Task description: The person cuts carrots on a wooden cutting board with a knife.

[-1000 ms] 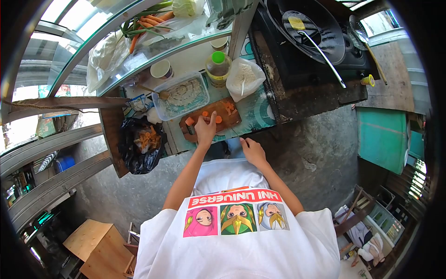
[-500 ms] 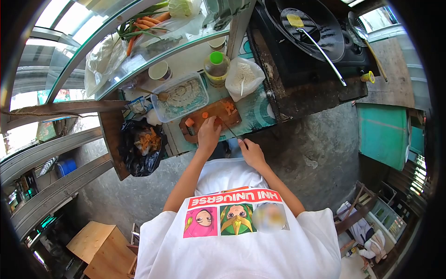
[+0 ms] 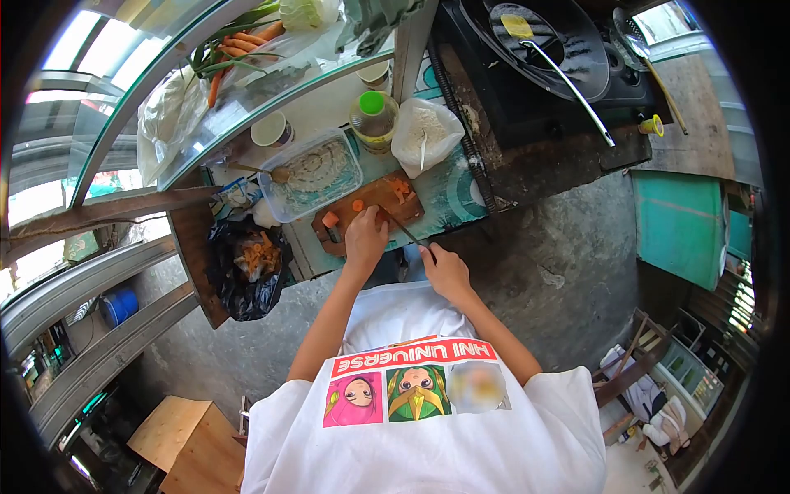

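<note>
My right hand (image 3: 445, 270) is closed round the handle of a knife (image 3: 401, 226), whose blade reaches over a brown wooden cutting board (image 3: 333, 235). On the board, my left hand (image 3: 366, 237) has its fingertips pressed down beside the blade; what they hold is too hidden to name. Two orange carrot pieces (image 3: 331, 220) lie left of those fingers, one close to them. Cut carrot bits (image 3: 401, 191) are at the board's far right. Behind the board stands a clear plastic tub (image 3: 355, 174) with pale batter-like residue and a spoon (image 3: 281, 174) in it.
A green-capped bottle (image 3: 374, 123) and a bag of white powder (image 3: 426, 136) stand behind the board. At right is a stove with a wok (image 3: 576, 78) and spatula (image 3: 568, 82). A black bag of peelings (image 3: 251, 288) hangs at left. Carrots (image 3: 239, 48) lie behind glass.
The camera view has shifted slightly. Both hands keep nearly the same places at the board, with the knife still in my right hand.
</note>
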Demonstrator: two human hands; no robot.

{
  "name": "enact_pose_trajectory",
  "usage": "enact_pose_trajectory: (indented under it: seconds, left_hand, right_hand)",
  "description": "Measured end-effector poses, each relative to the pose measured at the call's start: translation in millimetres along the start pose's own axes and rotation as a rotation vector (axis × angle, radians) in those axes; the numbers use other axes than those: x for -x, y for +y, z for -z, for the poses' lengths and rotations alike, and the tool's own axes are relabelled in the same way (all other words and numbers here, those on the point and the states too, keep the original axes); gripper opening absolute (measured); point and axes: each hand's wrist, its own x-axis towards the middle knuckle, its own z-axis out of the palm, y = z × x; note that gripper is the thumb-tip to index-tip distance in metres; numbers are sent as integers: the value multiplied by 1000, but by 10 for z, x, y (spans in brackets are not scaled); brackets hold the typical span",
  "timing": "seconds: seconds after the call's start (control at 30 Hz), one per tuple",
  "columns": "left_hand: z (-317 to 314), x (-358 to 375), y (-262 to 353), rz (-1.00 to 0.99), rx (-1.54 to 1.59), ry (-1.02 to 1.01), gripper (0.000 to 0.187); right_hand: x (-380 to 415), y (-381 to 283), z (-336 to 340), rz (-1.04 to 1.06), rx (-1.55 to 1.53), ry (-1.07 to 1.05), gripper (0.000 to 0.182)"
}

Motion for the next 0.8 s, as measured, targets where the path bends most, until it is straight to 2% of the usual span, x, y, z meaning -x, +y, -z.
enact_pose_trajectory:
  seconds: [0.27, 0.8]
  left_hand:
    - [20, -58, 4, 5, 19, -62, 27]
    - [68, -179, -12, 59, 63, -171, 26]
  right_hand:
    - [2, -54, -26, -17, -15, 20, 41]
    - [-99, 39, 145, -124, -147, -191, 43]
